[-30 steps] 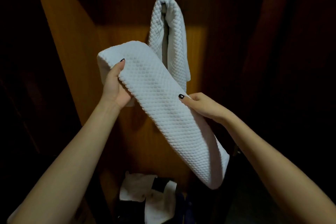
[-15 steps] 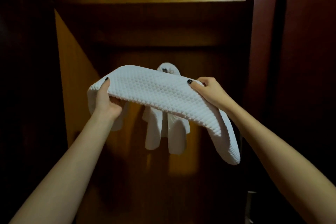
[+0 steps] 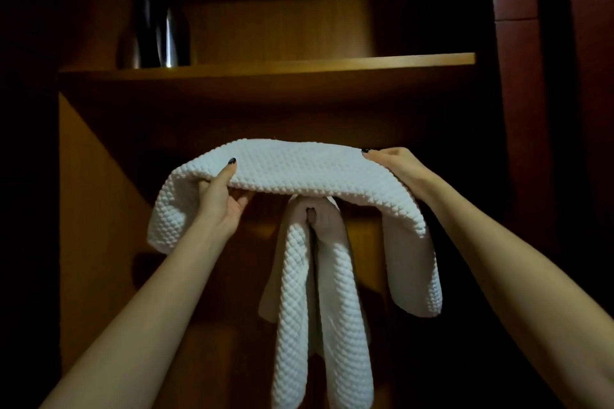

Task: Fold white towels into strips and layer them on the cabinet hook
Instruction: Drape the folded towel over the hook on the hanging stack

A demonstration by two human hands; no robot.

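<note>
I hold a folded white waffle-textured towel strip level in front of the cabinet's back panel. My left hand grips it near its left end, thumb on top and fingers beneath. My right hand grips it near the right, and that end droops down past my wrist. Just below the strip's middle, another white towel hangs in two long tails from the hook, of which only a small dark part shows between the folds.
A wooden shelf runs across above the towels, with a dark shiny bottle at its left. The cabinet's wooden side wall stands at the left. A reddish-brown panel borders the right. The surroundings are dark.
Both hands have raised the strip from a slant to level, above the hanging towel's top. The view has tilted upward, so the shelf and bottle show and the items on the floor have left view.
</note>
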